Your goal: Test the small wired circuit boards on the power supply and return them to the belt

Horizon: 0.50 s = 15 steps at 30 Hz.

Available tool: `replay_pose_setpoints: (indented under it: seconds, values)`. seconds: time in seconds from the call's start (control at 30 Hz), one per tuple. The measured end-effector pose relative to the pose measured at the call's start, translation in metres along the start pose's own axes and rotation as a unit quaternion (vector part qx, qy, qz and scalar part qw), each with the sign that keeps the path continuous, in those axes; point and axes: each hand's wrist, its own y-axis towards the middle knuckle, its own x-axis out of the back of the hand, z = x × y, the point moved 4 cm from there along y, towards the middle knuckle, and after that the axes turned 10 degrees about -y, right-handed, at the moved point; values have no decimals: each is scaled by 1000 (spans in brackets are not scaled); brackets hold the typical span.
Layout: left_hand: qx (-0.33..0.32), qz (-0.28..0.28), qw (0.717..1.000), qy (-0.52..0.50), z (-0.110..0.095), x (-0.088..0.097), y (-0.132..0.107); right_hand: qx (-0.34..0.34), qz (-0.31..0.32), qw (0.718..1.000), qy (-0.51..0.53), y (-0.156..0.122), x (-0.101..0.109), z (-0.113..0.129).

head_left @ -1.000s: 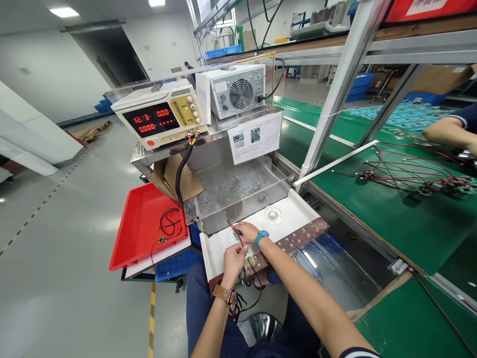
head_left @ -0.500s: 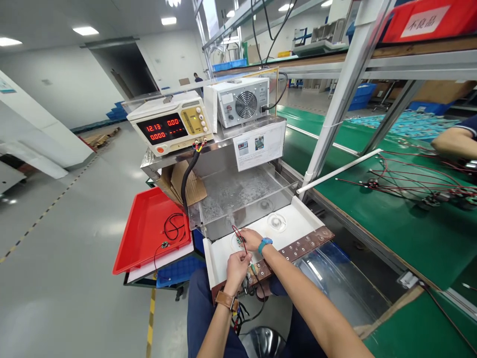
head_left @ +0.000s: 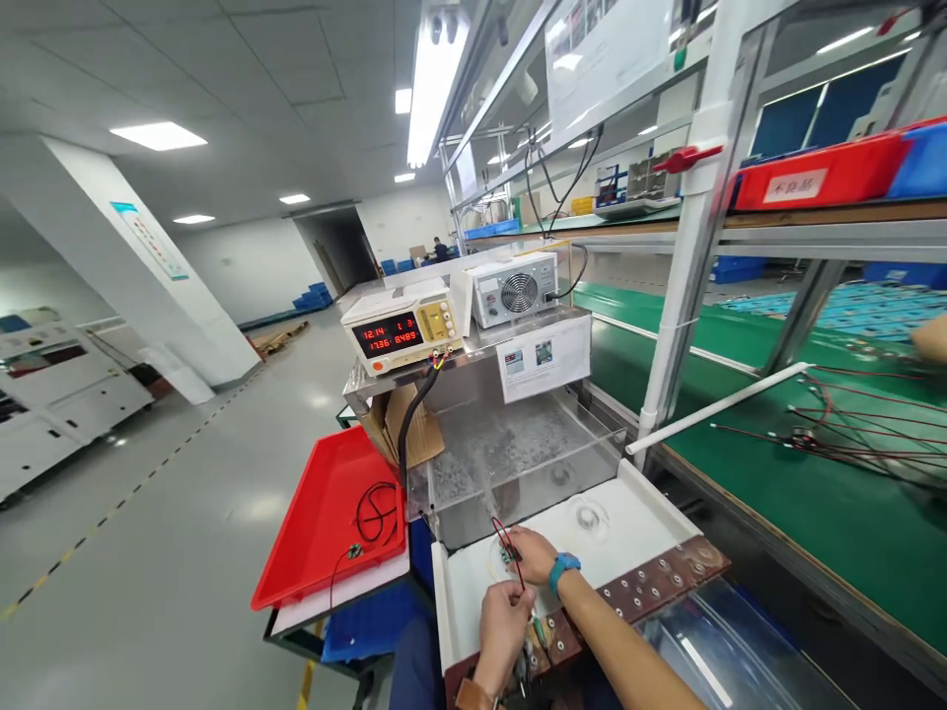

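My left hand, with a brown watch strap at the wrist, pinches thin red and black wires that loop up from it. My right hand, wearing a blue watch, holds a small green circuit board down on the white tray. Both hands are close together at the tray's near left. A brown strip with metal terminals runs along the tray's front edge. The bench power supply behind shows lit red figures.
A clear plastic box stands behind the tray under a steel shelf. A second unit with a fan sits beside the supply. Left is a red tray holding a wired part. Right is a green belt with wire harnesses; another person's hand is there.
The view has tilted up and my hands sit lower in it, still at the board. The supply's lower readings went from zeros to non-zero numbers.
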Motion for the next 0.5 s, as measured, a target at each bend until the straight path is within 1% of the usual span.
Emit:
replay_pose_setpoints:
  seconds: [0.07,0.13,0.17,0.2,0.23,0.27,0.3,0.33,0.37,0.4,0.43,0.47,0.5]
  values:
    - [-13,1,1000,0,-6,1,-1,1,-3,1000,-2,0,1,2]
    - [-34,-11,999,-5,-12,5,-3,6,-27,1000,16,-2,7,6]
    - [-41,-23,999,-14,-14,8,-4,3,-55,998,35,-3,14,5]
    - [-44,-36,998,-27,-14,11,-3,-10,-96,993,61,-6,24,2]
    - [-37,-45,997,-44,-13,14,-1,-36,-149,984,90,-11,38,-6]
    - [-27,-59,996,-61,-10,16,3,-74,-209,968,121,-19,54,-19]
    - [-18,-71,994,-78,-6,18,7,-121,-270,944,149,-32,72,-37]
    - [-11,-88,992,-95,-1,19,11,-174,-330,912,170,-51,92,-58]
    - [-6,-102,989,-110,4,20,15,-227,-389,873,184,-75,113,-82]
    - [-5,-114,986,-123,8,20,19,-279,-444,830,189,-103,134,-109]
    - [-5,-120,984,-133,12,20,22,-332,-497,781,184,-136,155,-136]
    - [-2,-115,984,-139,16,19,24,-376,-543,731,172,-172,175,-164]
    - [4,-102,985,-141,18,17,26,-422,-574,684,154,-207,194,-191]
